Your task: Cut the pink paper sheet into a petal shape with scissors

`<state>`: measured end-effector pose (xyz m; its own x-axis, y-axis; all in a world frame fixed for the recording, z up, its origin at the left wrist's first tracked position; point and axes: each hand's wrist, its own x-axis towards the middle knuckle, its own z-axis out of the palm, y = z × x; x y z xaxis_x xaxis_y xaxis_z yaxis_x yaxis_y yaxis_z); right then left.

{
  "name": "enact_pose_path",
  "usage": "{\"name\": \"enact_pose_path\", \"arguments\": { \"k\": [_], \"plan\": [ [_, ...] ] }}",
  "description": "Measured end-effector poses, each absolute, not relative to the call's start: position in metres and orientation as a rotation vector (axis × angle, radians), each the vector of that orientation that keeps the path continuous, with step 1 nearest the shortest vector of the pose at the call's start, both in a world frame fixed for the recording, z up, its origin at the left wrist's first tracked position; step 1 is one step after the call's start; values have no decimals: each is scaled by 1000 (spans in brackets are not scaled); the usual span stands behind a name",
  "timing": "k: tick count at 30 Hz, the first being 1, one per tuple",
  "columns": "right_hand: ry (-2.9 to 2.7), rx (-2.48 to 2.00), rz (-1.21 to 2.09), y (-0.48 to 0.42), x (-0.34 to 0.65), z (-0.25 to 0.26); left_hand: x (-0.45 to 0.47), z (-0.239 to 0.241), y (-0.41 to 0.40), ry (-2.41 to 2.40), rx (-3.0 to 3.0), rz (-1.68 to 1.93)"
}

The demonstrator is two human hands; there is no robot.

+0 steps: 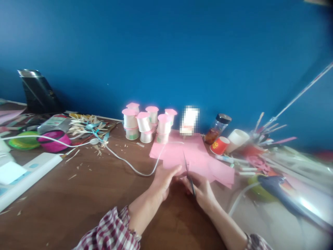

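Observation:
Pink paper sheets [182, 152] lie on the brown table [78, 194] in front of me. My left hand [162, 178] grips the near edge of the pink paper, fingers curled on it. My right hand [201, 189] is closed around a thin dark pointed tool [187, 172], perhaps scissors or a pen, whose tip rests on the paper. Both sleeves are plaid.
Several pink-topped spools [145, 123] stand behind the paper. A white cable [125, 163] crosses the table. A jar [217, 128], red cup [220, 146] and white cup [237, 139] sit to the right, with a glue gun [281, 194]. Bowls [53, 140] and scraps lie left.

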<state>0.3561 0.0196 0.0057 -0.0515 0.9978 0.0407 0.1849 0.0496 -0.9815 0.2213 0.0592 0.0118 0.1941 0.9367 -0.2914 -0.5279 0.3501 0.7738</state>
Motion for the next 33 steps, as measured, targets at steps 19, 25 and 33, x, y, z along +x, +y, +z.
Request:
{"name": "enact_pose_path", "arguments": {
  "k": [19,25,33],
  "plan": [
    [-1403,-1244,1142,19,357,5,223,30,54,978,604,1129],
    [-1403,-1237,1138,20,358,5,223,33,54,991,630,1109],
    [-1397,-1272,1136,20,358,2,223,31,54,976,619,1125]
  ]
}}
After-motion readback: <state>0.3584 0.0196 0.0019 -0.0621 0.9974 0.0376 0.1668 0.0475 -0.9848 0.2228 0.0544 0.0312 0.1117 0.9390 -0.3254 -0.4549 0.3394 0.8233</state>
